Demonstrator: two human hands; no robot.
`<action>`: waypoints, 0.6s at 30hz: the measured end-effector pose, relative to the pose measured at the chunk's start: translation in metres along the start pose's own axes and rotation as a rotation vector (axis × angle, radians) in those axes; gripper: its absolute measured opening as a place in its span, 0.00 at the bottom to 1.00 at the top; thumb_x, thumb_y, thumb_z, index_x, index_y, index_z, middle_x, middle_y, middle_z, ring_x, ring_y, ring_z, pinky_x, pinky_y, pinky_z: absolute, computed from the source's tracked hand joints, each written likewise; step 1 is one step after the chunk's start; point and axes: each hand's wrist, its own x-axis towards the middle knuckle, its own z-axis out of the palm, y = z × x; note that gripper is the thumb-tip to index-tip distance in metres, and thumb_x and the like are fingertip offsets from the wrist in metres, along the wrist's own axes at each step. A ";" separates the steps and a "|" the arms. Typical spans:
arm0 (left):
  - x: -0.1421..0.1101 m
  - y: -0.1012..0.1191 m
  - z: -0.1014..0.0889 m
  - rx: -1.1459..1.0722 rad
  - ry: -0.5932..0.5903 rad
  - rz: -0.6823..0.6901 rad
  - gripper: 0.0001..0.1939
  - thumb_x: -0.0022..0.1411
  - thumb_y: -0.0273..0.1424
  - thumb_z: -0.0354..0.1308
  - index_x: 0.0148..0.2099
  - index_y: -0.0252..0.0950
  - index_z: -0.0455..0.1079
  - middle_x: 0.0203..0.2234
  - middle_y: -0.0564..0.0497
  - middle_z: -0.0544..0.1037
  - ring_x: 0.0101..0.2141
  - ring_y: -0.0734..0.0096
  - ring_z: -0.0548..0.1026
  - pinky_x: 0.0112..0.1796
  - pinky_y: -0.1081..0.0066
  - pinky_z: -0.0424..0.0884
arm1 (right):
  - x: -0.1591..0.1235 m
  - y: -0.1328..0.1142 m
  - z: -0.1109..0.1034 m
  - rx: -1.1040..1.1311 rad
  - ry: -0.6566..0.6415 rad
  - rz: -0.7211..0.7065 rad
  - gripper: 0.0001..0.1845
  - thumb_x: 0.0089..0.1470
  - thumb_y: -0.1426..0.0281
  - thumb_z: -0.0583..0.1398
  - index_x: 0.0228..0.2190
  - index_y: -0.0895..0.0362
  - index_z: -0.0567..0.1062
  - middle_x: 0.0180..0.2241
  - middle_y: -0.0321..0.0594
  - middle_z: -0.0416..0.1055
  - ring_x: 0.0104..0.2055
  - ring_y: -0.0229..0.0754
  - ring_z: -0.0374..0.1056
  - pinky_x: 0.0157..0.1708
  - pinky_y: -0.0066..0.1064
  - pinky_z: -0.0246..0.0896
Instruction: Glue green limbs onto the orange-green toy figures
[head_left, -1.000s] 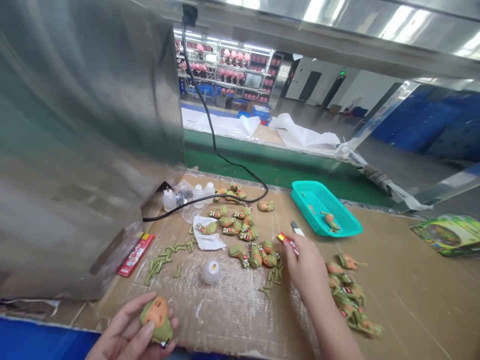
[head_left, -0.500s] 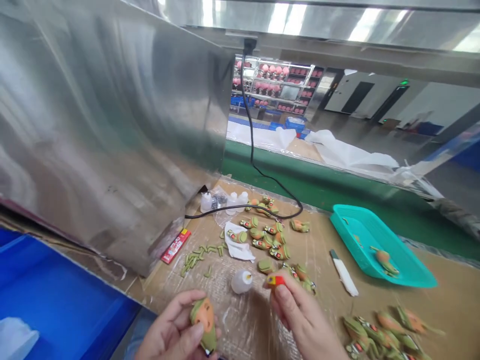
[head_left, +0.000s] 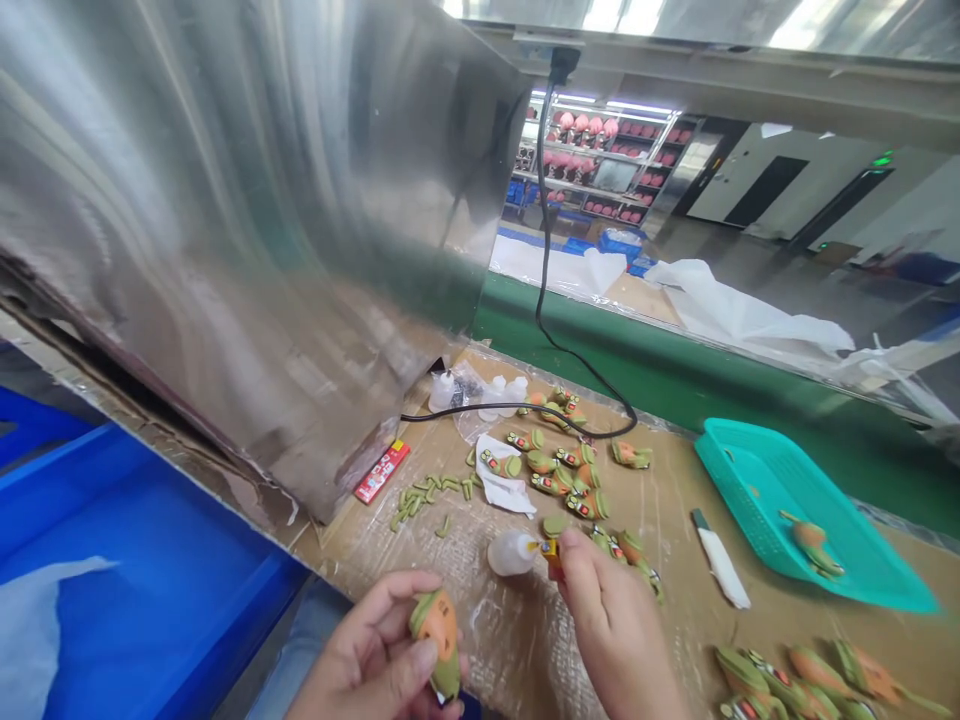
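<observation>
My left hand [head_left: 382, 660] is closed around a small orange and green toy figure [head_left: 437, 628] at the bottom of the view. My right hand [head_left: 611, 625] pinches a small red and yellow piece [head_left: 551, 555] and holds it against the tip of a small white glue bottle [head_left: 508, 553] lying on the cardboard mat [head_left: 517, 640]. Just beyond my right hand lie several more green and orange toy figures [head_left: 562, 470] and a white cloth [head_left: 504, 485].
A steel panel [head_left: 247, 230] rises on the left, with a blue bin [head_left: 135, 580] below it. A teal basket [head_left: 802, 510] with one figure sits at right, beside a white-handled tool [head_left: 720, 560]. More figures [head_left: 802, 680] lie at bottom right. A black cable [head_left: 547, 300] runs over the bench.
The view has swung left. My right hand carried the red and yellow piece from the pile toward me and brought it to the glue bottle's tip. My left hand kept hold of its figure.
</observation>
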 end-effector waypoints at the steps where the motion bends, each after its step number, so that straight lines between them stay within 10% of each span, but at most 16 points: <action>1: 0.000 -0.001 -0.001 0.005 -0.011 -0.002 0.14 0.47 0.31 0.68 0.39 0.40 0.74 0.28 0.49 0.81 0.31 0.62 0.78 0.28 0.63 0.76 | 0.000 0.001 0.000 -0.012 -0.003 -0.004 0.28 0.60 0.51 0.40 0.19 0.52 0.63 0.20 0.35 0.68 0.24 0.42 0.62 0.25 0.30 0.46; 18: -0.002 -0.003 -0.002 0.048 -0.027 -0.009 0.17 0.48 0.34 0.67 0.42 0.40 0.70 0.29 0.50 0.80 0.32 0.63 0.77 0.30 0.62 0.75 | 0.002 -0.005 -0.005 -0.096 -0.036 -0.014 0.29 0.61 0.51 0.38 0.19 0.53 0.64 0.20 0.35 0.68 0.23 0.41 0.62 0.24 0.30 0.45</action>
